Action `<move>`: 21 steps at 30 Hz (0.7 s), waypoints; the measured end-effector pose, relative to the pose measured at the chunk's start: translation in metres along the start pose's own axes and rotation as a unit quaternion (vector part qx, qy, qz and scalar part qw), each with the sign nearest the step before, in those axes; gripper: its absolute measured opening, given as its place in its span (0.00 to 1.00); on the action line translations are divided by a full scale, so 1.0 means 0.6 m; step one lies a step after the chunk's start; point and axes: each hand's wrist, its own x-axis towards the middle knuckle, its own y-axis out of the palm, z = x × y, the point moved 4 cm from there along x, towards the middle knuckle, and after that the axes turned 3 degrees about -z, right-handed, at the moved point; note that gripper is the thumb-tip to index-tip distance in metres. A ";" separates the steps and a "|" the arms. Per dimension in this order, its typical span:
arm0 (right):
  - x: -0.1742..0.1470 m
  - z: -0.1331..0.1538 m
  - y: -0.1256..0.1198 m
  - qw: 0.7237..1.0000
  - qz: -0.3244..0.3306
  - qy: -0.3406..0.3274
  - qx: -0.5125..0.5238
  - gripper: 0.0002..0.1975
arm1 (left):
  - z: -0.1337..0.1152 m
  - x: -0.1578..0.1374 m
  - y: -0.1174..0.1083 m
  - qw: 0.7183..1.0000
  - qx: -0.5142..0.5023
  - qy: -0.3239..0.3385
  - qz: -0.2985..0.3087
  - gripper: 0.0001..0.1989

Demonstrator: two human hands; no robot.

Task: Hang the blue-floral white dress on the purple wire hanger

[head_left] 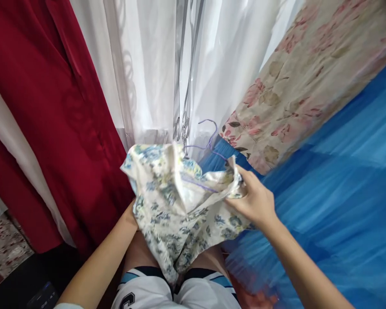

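Note:
A light floral blouse (161, 214) with blue and yellow flowers is held up in front of my lap. A thin purple wire hanger (209, 143) sits partly inside it; its hook sticks out above the neckline, and one stretch of wire shows in the neck opening. My right hand (255, 195) is closed around the blouse's edge at the right shoulder, thumb above. On the other side, my left hand (134, 214) goes under or into the blouse. Its fingers are covered by the cloth, so their grip does not show.
Dark red cloth (67, 107) hangs at the left, with white curtains (151, 64) and grey ribbons (182, 56) at the back. To the right hang a beige floral cloth (292, 98) and blue tulle (334, 206). A dark surface (22, 274) lies low at the left.

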 end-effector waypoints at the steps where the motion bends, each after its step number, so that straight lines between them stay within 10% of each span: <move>1: 0.019 -0.009 -0.010 1.000 -0.006 0.006 -0.018 0.42 | 0.016 -0.007 -0.019 0.999 -0.027 0.002 -0.017 0.32; 10: 0.136 0.032 -0.001 0.992 0.024 -0.124 -0.030 0.41 | 0.119 -0.098 -0.081 0.951 -0.142 0.093 -0.259 0.28; 16: 0.108 0.015 0.007 0.979 0.034 -0.197 -0.028 0.49 | 0.169 -0.154 -0.079 0.946 -0.067 0.012 -0.317 0.17; 21: -0.012 0.068 0.047 0.976 -0.119 -0.148 0.108 0.29 | 0.212 -0.188 -0.071 0.942 -0.032 -0.039 -0.332 0.12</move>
